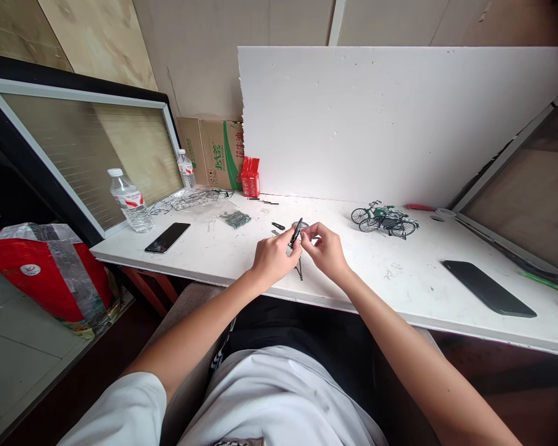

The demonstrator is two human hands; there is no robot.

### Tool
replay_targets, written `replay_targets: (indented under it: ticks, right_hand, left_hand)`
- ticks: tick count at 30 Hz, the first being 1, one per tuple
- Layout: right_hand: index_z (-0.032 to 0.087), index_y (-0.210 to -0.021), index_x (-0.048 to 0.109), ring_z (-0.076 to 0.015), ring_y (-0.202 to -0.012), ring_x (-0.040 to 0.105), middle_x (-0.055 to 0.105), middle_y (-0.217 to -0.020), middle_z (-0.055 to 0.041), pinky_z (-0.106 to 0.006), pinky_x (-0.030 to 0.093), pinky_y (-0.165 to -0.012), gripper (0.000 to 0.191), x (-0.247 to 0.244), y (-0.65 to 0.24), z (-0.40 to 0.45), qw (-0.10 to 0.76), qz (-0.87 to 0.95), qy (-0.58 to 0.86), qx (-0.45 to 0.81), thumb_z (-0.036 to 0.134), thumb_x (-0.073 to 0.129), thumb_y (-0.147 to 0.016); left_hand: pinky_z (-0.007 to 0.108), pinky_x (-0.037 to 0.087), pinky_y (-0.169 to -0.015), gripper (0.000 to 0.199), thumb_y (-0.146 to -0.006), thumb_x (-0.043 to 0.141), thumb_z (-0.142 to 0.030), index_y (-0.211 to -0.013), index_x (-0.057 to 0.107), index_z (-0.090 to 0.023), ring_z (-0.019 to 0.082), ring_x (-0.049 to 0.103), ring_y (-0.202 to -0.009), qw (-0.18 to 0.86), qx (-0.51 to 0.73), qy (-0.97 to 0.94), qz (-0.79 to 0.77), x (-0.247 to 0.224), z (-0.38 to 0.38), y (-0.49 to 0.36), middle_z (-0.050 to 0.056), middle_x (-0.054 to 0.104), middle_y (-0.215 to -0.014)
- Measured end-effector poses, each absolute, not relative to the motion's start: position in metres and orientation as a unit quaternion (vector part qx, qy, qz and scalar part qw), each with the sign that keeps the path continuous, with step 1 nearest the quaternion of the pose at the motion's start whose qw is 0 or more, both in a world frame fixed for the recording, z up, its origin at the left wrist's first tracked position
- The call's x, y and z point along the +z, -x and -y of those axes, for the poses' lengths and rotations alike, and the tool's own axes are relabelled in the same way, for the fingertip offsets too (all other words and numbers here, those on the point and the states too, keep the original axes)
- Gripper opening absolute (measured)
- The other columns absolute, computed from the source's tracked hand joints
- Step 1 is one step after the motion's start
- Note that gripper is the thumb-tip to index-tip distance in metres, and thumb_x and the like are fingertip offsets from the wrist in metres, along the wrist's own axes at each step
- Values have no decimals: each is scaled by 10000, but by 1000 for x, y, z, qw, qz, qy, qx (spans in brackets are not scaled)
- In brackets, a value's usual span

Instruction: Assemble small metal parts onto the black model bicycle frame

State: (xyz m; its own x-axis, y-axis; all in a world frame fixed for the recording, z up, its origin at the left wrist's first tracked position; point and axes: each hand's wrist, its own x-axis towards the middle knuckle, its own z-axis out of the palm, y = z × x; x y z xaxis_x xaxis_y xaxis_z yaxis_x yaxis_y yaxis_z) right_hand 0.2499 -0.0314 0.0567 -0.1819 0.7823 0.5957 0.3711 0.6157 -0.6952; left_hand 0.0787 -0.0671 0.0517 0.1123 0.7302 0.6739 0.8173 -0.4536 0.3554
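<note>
My left hand (pixel 276 257) is closed, with a small black model bicycle part (pixel 297 230) upright between thumb and fingers. Right beside it, my right hand (pixel 324 249) pinches at the part's right side; whatever lies between those fingertips is too small to make out. Thin dark pieces show behind and below the hands, partly hidden by the fingers. On the table just beyond my left hand lies a small dark piece (pixel 278 226). Two assembled model bicycles (pixel 385 219), green and black, stand close together to the right.
The white table (pixel 400 297) carries a phone (pixel 168 238), a water bottle (pixel 132 204), a bag of small parts (pixel 236 218), part frames (pixel 195 199) and a red box (pixel 250 178). A dark flat case (pixel 488 288) lies right, a red-handled tool (pixel 423 207) farther back. A white board (pixel 376 124) stands behind.
</note>
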Motion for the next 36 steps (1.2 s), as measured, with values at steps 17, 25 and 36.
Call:
replay_targets:
  ticks: [17, 25, 36]
  right_hand:
    - [201, -859, 634, -126, -524, 532, 683, -711, -34, -280, 458, -484, 459, 58, -250, 23, 497, 679, 381, 385, 647, 742, -870]
    - [194, -872, 652, -141, -580, 573, 680, -738, -38, -292, 494, -533, 473, 57, -250, 23, 503, 685, 381, 364, 660, 728, -888]
    - [185, -905, 695, -183, -726, 622, 684, -795, -57, -321, 523, -658, 420, 57, -250, 25, 518, 700, 380, 313, 604, 726, -922]
  left_hand:
    - [309, 615, -785, 457, -1014, 606, -298, -1448, 677, -174, 219, 803, -842, 76, -407, 748, 518, 47, 63, -78, 97, 844, -1029]
    - [322, 621, -797, 471, -1010, 600, -298, -1461, 668, -181, 224, 802, -846, 70, -408, 750, 516, 48, 64, -77, 95, 843, -1064]
    - [345, 640, -814, 453, -961, 649, -269, -1409, 700, -224, 241, 807, -836, -17, -451, 742, 496, 52, 63, -75, 78, 842, -1082]
